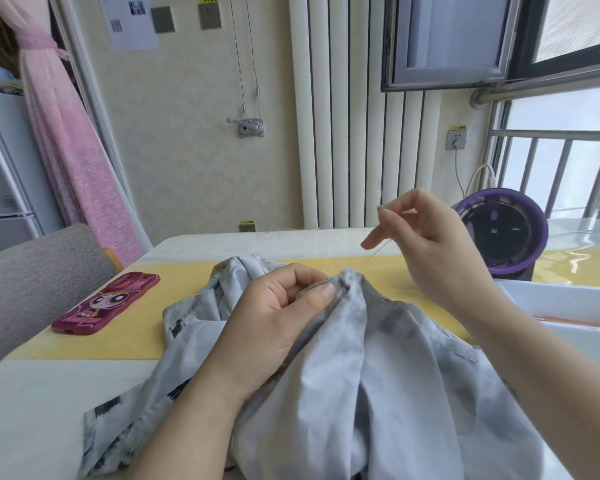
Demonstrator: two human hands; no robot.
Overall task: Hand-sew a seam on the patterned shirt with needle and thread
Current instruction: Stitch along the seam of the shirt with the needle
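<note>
The pale grey patterned shirt [361,375] lies bunched on the table, inside out, spreading toward me. My left hand [278,313] pinches a folded seam edge of it between thumb and curled fingers. Raised above and to the right of that fold, my right hand [426,233] pinches a thin needle [381,211] between thumb and forefinger. A fine thread [378,251] runs down from that hand toward the pinched fold.
A pink phone case [108,303] lies on the yellow table runner [146,334] to the left. A purple round fan [506,230] stands at the back right. A white tray [568,306] sits at the right edge, and a grey chair [32,282] stands at the left.
</note>
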